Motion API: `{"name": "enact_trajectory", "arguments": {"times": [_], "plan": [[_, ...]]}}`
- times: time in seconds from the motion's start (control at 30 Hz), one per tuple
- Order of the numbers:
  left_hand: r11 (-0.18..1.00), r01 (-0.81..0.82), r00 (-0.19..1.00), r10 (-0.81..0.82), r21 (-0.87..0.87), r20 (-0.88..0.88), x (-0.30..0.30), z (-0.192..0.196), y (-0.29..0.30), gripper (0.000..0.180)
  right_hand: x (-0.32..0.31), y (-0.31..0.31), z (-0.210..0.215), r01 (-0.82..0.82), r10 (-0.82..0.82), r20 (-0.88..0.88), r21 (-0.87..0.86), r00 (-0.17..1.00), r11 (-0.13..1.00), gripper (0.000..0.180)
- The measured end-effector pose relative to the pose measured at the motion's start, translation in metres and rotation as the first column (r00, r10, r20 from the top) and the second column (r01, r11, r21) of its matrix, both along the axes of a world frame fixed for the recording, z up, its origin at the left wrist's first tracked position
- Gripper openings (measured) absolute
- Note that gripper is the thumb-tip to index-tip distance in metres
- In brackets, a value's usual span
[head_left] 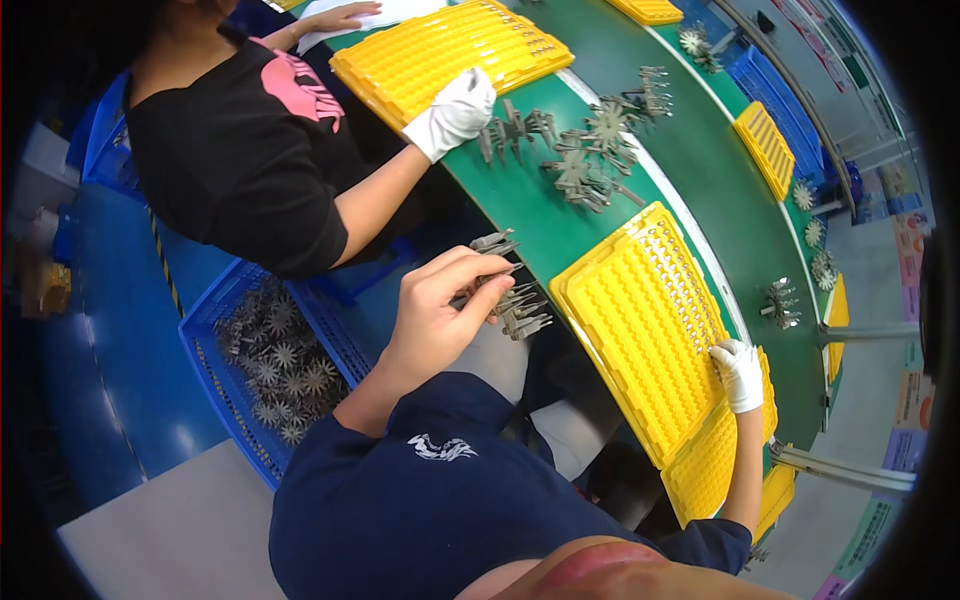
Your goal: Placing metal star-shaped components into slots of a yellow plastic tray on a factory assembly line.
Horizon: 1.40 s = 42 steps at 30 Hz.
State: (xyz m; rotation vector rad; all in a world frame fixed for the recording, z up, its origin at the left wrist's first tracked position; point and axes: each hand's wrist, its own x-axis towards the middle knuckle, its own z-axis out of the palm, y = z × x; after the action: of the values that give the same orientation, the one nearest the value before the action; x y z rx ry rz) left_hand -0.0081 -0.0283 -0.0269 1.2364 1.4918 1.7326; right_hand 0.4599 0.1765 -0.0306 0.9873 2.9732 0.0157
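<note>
My bare left hand (445, 305) is closed on a star-shaped cluster of grey metal parts (522, 312), held off the table's near edge. Its prongs stick out past my fingers and thumb. My right hand (738, 376), in a white glove, is closed at the right side of a yellow ribbed tray (625, 340). The fingertips press together low over the tray's slots; whatever they hold is too small to make out. Small shiny metal pieces (675, 265) fill rows along that tray's far side, while the nearer rows show bare yellow ridges.
Several metal clusters (590, 150) lie on the green table (520, 195). A co-worker's gloved hand (460, 112) rests by another yellow tray (440, 60) on the left. A blue crate (235, 400) of similar clusters stands left of me. Another yellow tray (700, 470) adjoins mine.
</note>
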Motion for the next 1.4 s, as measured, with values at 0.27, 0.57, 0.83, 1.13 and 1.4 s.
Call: {"name": "enact_trajectory", "arguments": {"times": [0.27,0.57,0.83,1.13,1.4], "plan": [[1.000,-0.031,0.999,0.031,-0.001,0.016,-0.008,-0.003,-0.011,0.013,0.029,0.003,-0.019,-0.120,0.109,0.068,0.203,0.992,0.972,0.030],[0.988,-0.150,0.988,0.151,-0.025,0.032,-0.036,0.006,-0.020,0.009,0.047,0.000,-0.021,0.269,-0.256,-0.358,-0.014,0.898,0.963,0.028],[0.994,-0.099,0.995,0.101,0.055,-0.027,-0.036,0.018,-0.009,0.013,-0.129,-0.095,0.039,0.303,-0.617,-0.745,-0.544,0.253,0.782,0.010],[0.991,0.112,0.936,-0.083,0.067,-0.342,-0.026,0.047,0.000,0.017,-0.290,-0.123,0.056,-0.128,-0.362,-0.791,-0.478,0.493,0.869,0.015],[0.976,0.183,0.844,-0.095,0.116,-0.529,-0.023,0.056,0.009,0.015,-0.301,-0.117,0.064,-0.196,-0.290,-0.808,-0.440,0.513,0.876,0.016]]}}
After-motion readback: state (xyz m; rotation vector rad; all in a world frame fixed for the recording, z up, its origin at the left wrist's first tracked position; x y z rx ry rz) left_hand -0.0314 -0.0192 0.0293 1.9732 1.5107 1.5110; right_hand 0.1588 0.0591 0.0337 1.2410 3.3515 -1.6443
